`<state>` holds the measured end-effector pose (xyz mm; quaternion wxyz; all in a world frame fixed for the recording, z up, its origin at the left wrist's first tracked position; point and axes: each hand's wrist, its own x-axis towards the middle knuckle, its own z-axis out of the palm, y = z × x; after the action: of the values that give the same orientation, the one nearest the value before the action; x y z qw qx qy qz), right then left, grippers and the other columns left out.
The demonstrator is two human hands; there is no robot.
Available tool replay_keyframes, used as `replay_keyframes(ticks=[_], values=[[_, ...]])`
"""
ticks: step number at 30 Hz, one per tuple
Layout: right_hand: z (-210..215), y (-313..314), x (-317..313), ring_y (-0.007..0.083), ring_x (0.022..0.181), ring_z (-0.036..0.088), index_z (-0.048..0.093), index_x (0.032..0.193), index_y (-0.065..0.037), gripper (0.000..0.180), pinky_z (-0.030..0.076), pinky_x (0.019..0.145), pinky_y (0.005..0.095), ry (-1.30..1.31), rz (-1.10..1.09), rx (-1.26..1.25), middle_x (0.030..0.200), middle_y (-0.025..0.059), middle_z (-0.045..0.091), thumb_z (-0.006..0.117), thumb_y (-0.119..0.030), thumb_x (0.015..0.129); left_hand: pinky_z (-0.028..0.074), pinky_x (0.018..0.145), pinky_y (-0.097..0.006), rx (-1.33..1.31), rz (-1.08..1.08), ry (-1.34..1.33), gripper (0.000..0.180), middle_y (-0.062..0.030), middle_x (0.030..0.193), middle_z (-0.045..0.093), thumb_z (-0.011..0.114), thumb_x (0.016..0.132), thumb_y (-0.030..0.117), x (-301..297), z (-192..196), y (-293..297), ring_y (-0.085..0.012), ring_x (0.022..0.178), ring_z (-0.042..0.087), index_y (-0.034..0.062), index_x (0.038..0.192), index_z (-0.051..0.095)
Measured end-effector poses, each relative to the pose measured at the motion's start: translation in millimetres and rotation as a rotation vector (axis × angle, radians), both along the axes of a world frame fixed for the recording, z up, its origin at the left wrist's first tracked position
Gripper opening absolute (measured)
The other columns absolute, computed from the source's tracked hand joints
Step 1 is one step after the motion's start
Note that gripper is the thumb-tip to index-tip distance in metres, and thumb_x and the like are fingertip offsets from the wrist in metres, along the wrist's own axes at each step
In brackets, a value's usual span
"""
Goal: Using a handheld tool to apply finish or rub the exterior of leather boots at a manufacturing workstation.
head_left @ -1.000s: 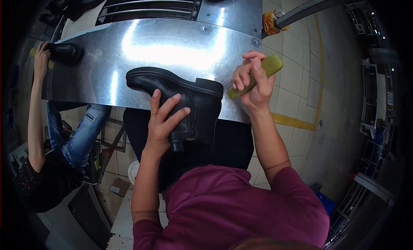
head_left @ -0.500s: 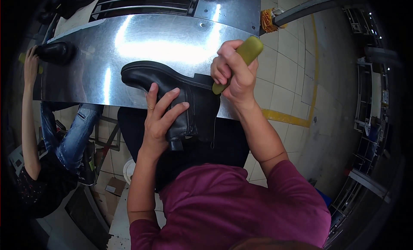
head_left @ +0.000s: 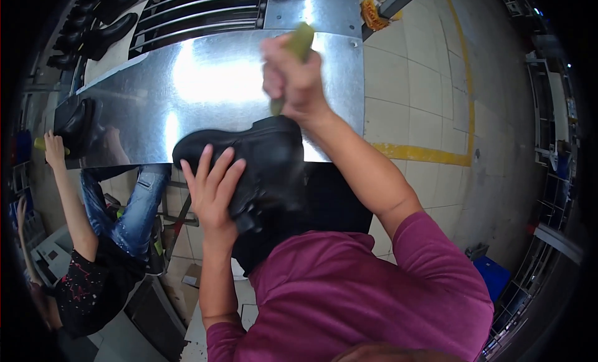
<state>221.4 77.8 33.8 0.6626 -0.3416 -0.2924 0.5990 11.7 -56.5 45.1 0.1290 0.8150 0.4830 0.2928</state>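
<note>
The head view looks down on a shiny sheet-metal counter [head_left: 205, 88] that runs from the left side of the picture to its middle, with a tiled floor [head_left: 417, 100] and a yellow floor line [head_left: 430, 153] to the right.

A black boot [head_left: 261, 156] lies at the near edge of the counter, its toe pointing left and its shaft hanging toward the person's dark apron. The left hand [head_left: 212, 184] rests flat against the near side of the boot, fingers spread and open, pressing on the leather rather than wrapping round it. The right hand [head_left: 293, 82] is above the boot on its far side, closed into a fist around an olive-green brush handle [head_left: 301, 41]; the top of the handle sticks out beyond the knuckles and a short lower end shows below the fist, just above the boot's upper. Whether that lower end touches the leather cannot be told, as the hand is blurred.

The person wears a magenta shirt [head_left: 374, 300].

On the far left another person in blue jeans [head_left: 134, 206] and a dark speckled top sits at the same counter. That co-worker's hand [head_left: 53, 144] is raised beside a second black boot [head_left: 81, 122] at the counter's left end.

Beyond the counter, at the far left, more black boots [head_left: 103, 26] stand in a row beside a slatted metal rack [head_left: 199, 19].
</note>
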Motion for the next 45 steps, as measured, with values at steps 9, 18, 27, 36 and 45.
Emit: replay_keyframes(ticks=[9,18,27,36,45], values=[[-33.6,-24.7,-14.4,0.0119,0.041,0.038,0.055,0.088,-0.009,0.031,0.037,0.043,0.0301,0.170,0.067,-0.181,0.054,-0.0013,0.036,0.060,-0.034,0.104,0.038,0.119,-0.050,-0.186,0.224,-0.262,0.040,-0.0189,0.140,0.064,0.072,0.090,0.010,-47.0,-36.3,-21.8,-0.0420,0.142,0.050,0.0010,0.128,0.064],[-31.0,-22.4,-31.3,0.0119,0.038,0.038,0.054,0.086,-0.007,0.032,0.034,0.041,0.0292,0.344,0.152,-0.214,0.052,0.0002,0.039,0.065,-0.032,0.102,0.039,0.117,-0.052,-0.226,0.266,-0.286,0.047,-0.0195,0.140,0.063,0.075,0.084,0.009,-44.7,-33.3,-23.2,-0.0469,0.144,0.047,0.0025,0.129,0.065],[-32.9,-3.5,-47.0,0.0093,0.045,0.044,0.060,0.096,-0.005,0.023,0.036,0.044,0.0260,-0.082,0.092,-0.038,0.059,-0.0014,0.048,0.073,-0.024,0.097,0.050,0.105,-0.044,-0.295,0.355,-0.132,0.057,-0.0183,0.120,0.072,0.090,0.075,0.015,-34.4,-5.2,14.6,-0.0351,0.117,0.069,0.0005,0.125,0.066],[-15.5,-36.4,26.8,0.0106,0.049,0.047,0.061,0.101,-0.003,0.030,0.040,0.048,0.0263,0.040,-0.037,-0.163,0.061,0.0007,0.049,0.075,-0.029,0.096,0.058,0.086,-0.040,-0.159,0.471,-0.164,0.072,-0.0211,0.107,0.074,0.097,0.072,0.035,36.4,-22.6,30.0,-0.0335,0.097,0.075,-0.0071,0.122,0.066],[-10.2,-81.1,89.4,0.0115,0.049,0.049,0.061,0.112,-0.001,0.034,0.040,0.047,0.0276,0.035,-0.192,-0.188,0.063,0.0006,0.049,0.076,-0.026,0.095,0.056,0.076,-0.031,-0.552,0.584,-0.412,0.113,-0.0137,0.098,0.070,0.092,0.077,0.039,89.3,7.2,68.7,-0.0156,0.080,0.067,-0.0140,0.155,0.029]])
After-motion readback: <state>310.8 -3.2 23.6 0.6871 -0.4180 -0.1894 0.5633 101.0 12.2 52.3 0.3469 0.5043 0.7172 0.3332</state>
